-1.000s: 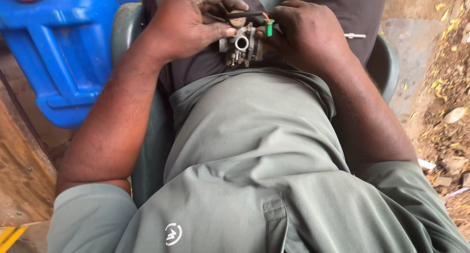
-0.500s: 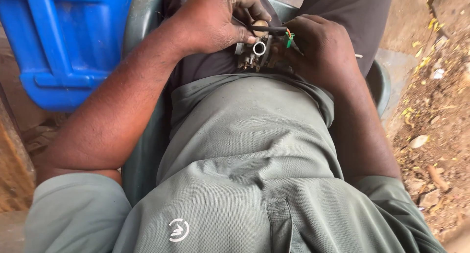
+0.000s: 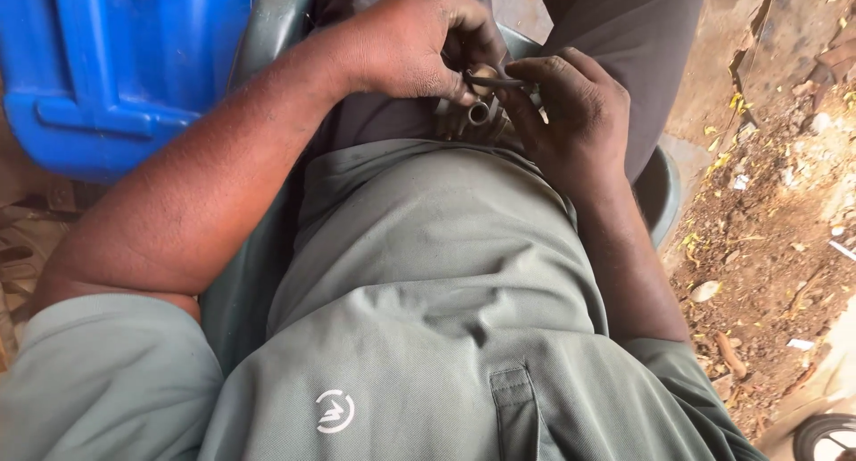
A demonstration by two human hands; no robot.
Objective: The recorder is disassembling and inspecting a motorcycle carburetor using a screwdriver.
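A small grey metal engine part [image 3: 479, 115], with a round bore facing me, rests in my lap against my dark trousers. My left hand [image 3: 415, 40] wraps over its top left, fingers curled down on it. My right hand [image 3: 571, 104] grips its right side, thumb and fingers pinching a thin dark hose [image 3: 499, 83] that runs across the top of the part. Most of the part is hidden under both hands. My grey-green shirt [image 3: 428, 283] fills the lower half of the view.
A blue plastic jerrycan [image 3: 116, 60] stands at the upper left beside the dark green plastic chair [image 3: 267, 33] I sit in. Bare dirt with leaves and scraps [image 3: 776, 211] lies to the right. A black wheel edge [image 3: 825, 439] shows at the bottom right.
The view has shifted, so my hands and the part appear further right and lower in the picture. My right fingers have closed more over the part, hiding the green bit seen earlier.
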